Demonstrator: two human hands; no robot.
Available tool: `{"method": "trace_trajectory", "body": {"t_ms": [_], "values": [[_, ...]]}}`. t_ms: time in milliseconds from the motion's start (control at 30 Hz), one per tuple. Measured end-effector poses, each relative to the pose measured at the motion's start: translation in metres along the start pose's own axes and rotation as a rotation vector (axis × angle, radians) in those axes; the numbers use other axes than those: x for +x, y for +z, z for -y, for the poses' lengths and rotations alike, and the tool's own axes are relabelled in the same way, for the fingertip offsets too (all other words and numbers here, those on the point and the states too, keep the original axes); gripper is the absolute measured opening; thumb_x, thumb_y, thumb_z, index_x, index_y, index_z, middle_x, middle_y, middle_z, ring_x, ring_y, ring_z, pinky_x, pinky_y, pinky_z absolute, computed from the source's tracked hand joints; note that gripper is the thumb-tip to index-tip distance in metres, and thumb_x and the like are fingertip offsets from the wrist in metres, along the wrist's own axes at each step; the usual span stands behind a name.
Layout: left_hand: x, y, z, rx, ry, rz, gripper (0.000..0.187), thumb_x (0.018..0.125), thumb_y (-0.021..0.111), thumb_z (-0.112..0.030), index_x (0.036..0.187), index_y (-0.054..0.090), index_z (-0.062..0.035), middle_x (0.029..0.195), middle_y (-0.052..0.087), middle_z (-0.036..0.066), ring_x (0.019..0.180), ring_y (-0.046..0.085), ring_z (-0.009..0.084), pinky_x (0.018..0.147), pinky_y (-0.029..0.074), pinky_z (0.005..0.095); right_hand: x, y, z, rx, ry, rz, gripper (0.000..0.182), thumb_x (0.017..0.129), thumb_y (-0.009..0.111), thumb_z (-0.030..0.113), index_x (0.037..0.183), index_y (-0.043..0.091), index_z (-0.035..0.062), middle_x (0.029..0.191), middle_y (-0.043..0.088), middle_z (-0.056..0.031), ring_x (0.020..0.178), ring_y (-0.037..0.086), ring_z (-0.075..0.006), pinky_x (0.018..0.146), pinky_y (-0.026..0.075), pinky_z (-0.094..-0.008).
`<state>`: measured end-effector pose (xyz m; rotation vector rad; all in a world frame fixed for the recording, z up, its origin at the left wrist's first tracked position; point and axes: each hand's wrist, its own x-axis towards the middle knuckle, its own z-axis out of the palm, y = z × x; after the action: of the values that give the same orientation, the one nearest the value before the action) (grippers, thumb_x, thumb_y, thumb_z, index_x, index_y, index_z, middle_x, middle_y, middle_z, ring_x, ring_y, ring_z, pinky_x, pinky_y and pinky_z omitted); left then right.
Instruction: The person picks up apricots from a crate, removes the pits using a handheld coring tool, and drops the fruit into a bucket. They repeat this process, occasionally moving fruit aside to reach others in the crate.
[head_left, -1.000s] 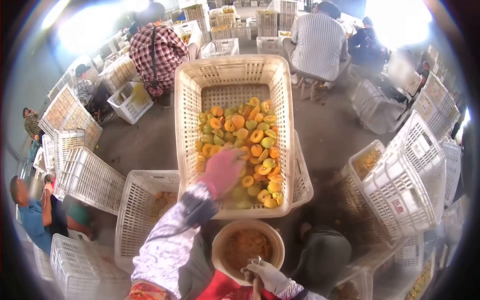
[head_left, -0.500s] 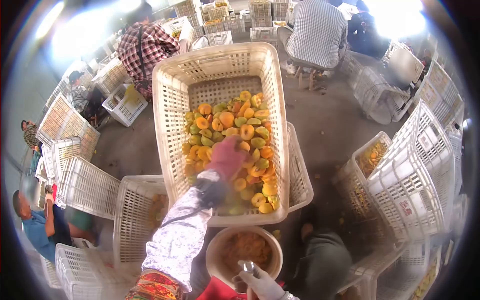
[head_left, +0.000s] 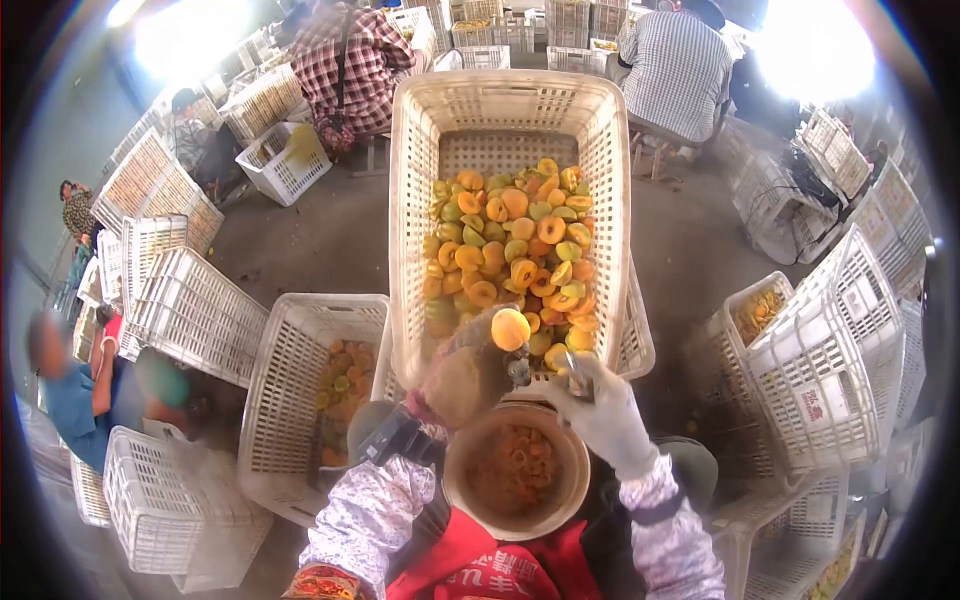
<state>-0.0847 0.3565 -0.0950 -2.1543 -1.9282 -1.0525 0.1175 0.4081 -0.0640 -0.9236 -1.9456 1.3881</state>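
My left hand (head_left: pixel 462 382), in a dirty glove and partly blurred, holds an orange-yellow peach half (head_left: pixel 510 328) over the near edge of the large crate (head_left: pixel 408 210). My right hand (head_left: pixel 610 415), in a whitish glove, is closed on a small shiny metal tool (head_left: pixel 575 374). The tool's exact kind is hard to make out. Many peach halves (head_left: pixel 515 225), orange and green, lie in the tilted crate. Just below both hands stands a round tub (head_left: pixel 455 470) with orange-brown scraps (head_left: pixel 515 465) inside.
A second crate (head_left: pixel 265 420) at the left holds more fruit halves. Stacked white crates (head_left: pixel 815 370) stand at the right, another stack (head_left: pixel 195 310) at the left. People sit ahead, one in a plaid shirt (head_left: pixel 345 60), one in a checked shirt (head_left: pixel 680 75); another (head_left: pixel 75 390) is at left.
My left hand has come back from the fruit pile toward me, now with a peach half. My right hand has risen with the metal tool beside it. The whole view has shifted.
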Motion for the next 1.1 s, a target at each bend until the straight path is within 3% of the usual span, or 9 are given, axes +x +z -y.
{"method": "trace_trajectory", "body": {"t_ms": [67, 133, 200, 233, 333, 400, 500, 600, 1100], "values": [[-0.001, -0.004, -0.004, -0.261, 0.005, 0.069, 0.041, 0.084, 0.062, -0.005, 0.124, 0.053, -0.0027, 0.106, 0.061, 0.013, 0.097, 0.061, 0.0287, 0.084, 0.051, 0.0339, 0.024, 0.003, -0.004, -0.249, -0.340, -0.080, 0.036, 0.081, 0.070, 0.009, 0.115, 0.058, 0.0052, 0.080, 0.066, -0.0120, 0.071, 0.066, -0.0196, 0.066, 0.052, -0.0317], [-0.004, -0.008, -0.006, -0.232, 0.032, 0.085, 0.044, 0.086, 0.061, -0.009, 0.128, 0.052, -0.0024, 0.116, 0.061, 0.014, 0.105, 0.060, 0.0300, 0.090, 0.049, 0.0358, 0.040, 0.004, -0.001, -0.250, -0.340, -0.010, 0.037, 0.081, 0.070, 0.010, 0.116, 0.058, 0.0047, 0.084, 0.067, -0.0130, 0.077, 0.067, -0.0205, 0.069, 0.052, -0.0325], [-0.005, -0.010, -0.012, -1.605, -0.654, 0.226, 0.039, 0.085, 0.064, -0.007, 0.122, 0.053, -0.0026, 0.108, 0.061, 0.010, 0.096, 0.062, 0.0184, 0.081, 0.052, 0.0315, 0.044, 0.008, -0.011, -0.246, -0.330, 0.055, 0.038, 0.081, 0.070, 0.010, 0.117, 0.058, 0.0042, 0.089, 0.069, -0.0140, 0.083, 0.068, -0.0215, 0.073, 0.052, -0.0332], [-0.012, 0.006, 0.003, -1.290, -0.549, 0.275, 0.040, 0.086, 0.066, -0.009, 0.124, 0.053, -0.0023, 0.111, 0.061, 0.007, 0.094, 0.061, 0.0135, 0.079, 0.052, 0.0303, 0.045, 0.008, -0.016, -0.108, -0.229, 0.098, 0.042, 0.079, 0.072, 0.010, 0.118, 0.057, 0.0029, 0.091, 0.067, -0.0135, 0.085, 0.066, -0.0209, 0.078, 0.051, -0.0326], [-0.001, 0.020, 0.010, -1.581, -0.679, 0.102, 0.032, 0.096, 0.052, -0.008, 0.127, 0.053, -0.0008, 0.113, 0.060, 0.007, 0.099, 0.059, 0.0142, 0.086, 0.050, 0.0312, 0.049, 0.010, -0.024, -0.064, -0.138, 0.103, 0.045, 0.075, 0.075, 0.010, 0.116, 0.057, 0.0013, 0.092, 0.064, -0.0141, 0.084, 0.063, -0.0215, 0.081, 0.050, -0.0333], [0.003, 0.007, -0.001, -1.442, -0.863, 0.137, 0.032, 0.095, 0.056, -0.009, 0.125, 0.055, -0.0003, 0.114, 0.061, 0.006, 0.104, 0.057, 0.0134, 0.090, 0.047, 0.0291, 0.050, 0.010, -0.013, -0.091, -0.062, 0.086, 0.044, 0.073, 0.075, 0.009, 0.112, 0.057, 0.0014, 0.091, 0.064, -0.0138, 0.084, 0.064, -0.0219, 0.079, 0.050, -0.0342], [0.003, 0.008, 0.000, -0.908, -0.460, 0.114, 0.039, 0.085, 0.063, -0.002, 0.123, 0.055, 0.0021, 0.116, 0.061, 0.010, 0.107, 0.057, 0.0159, 0.094, 0.045, 0.0292, 0.050, 0.014, -0.018, -0.329, -0.224, 0.044, 0.038, 0.079, 0.073, 0.016, 0.110, 0.055, 0.0034, 0.082, 0.066, -0.0154, 0.078, 0.068, -0.0304, 0.069, 0.052, -0.0357], [-0.001, 0.011, 0.010, -1.046, -0.572, 0.177, 0.045, 0.080, 0.063, -0.002, 0.124, 0.056, 0.0009, 0.115, 0.063, 0.007, 0.108, 0.056, 0.0142, 0.097, 0.044, 0.0302, 0.050, 0.020, -0.022, -0.237, -0.231, 0.039, 0.036, 0.078, 0.074, 0.017, 0.106, 0.054, 0.0048, 0.079, 0.064, -0.0162, 0.077, 0.065, -0.0354, 0.066, 0.051, -0.0384], [-0.014, 0.028, 0.021, -1.189, -0.699, 0.021, 0.029, 0.088, 0.057, -0.009, 0.115, 0.060, 0.0024, 0.102, 0.063, 0.003, 0.092, 0.057, 0.0091, 0.080, 0.048, 0.0246, 0.058, 0.046, -0.029, -0.326, -0.428, -0.084, 0.033, 0.071, 0.065, 0.006, 0.103, 0.057, 0.0092, 0.073, 0.062, -0.0096, 0.064, 0.063, -0.0311, 0.058, 0.050, -0.0362]]}}
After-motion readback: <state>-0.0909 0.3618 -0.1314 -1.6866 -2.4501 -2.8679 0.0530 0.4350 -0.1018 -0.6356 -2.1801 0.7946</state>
